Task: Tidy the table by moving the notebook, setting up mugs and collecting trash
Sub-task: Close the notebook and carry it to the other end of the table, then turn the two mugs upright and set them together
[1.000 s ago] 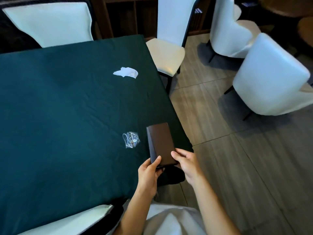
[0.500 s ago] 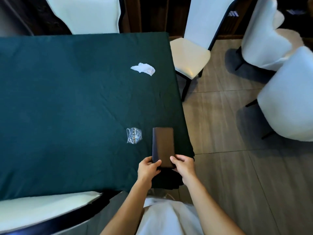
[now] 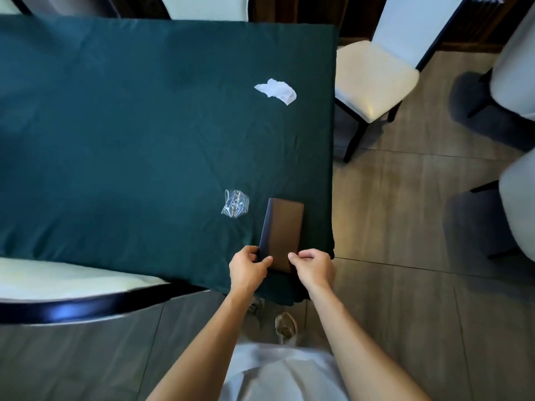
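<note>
A brown notebook (image 3: 283, 227) lies at the near right corner of the table covered in dark green cloth (image 3: 130, 125). My left hand (image 3: 248, 269) pinches its near left corner and my right hand (image 3: 314, 267) grips its near right corner. A crumpled clear plastic wrapper (image 3: 236, 207) sits just left of the notebook. A crumpled white tissue (image 3: 276, 90) lies farther back near the right edge. No mugs are in view.
A white chair (image 3: 376, 79) stands at the table's far right side, with more white chairs (image 3: 518, 68) on the right. Another chair's back (image 3: 72, 290) is at the near left. Grey tiled floor (image 3: 405, 314) surrounds the table.
The view has shifted so the table sits more squarely ahead. The notebook has turned to lie straighter along the table edge, both hands still on its near end.
</note>
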